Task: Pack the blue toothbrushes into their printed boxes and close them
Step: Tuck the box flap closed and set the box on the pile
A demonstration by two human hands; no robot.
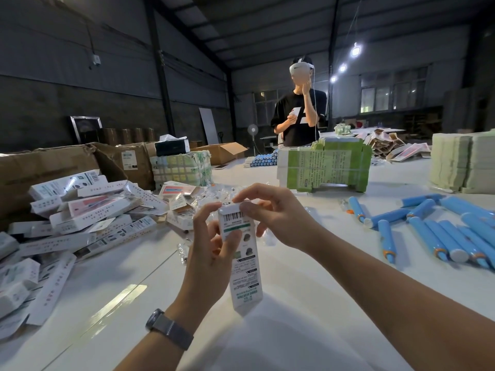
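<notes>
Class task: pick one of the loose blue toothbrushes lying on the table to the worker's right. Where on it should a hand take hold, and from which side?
Take a blue toothbrush by the middle of its round barrel, coming from above with the grip across its width. It lies flat on the white table, so only the top and sides are free. This one lies a little apart from its neighbours, leaving room for fingers.

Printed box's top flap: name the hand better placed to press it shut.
Right. The right hand already has its fingertips on the top flap of the printed box, while the left hand wraps the box body in a steadying grip.
</notes>
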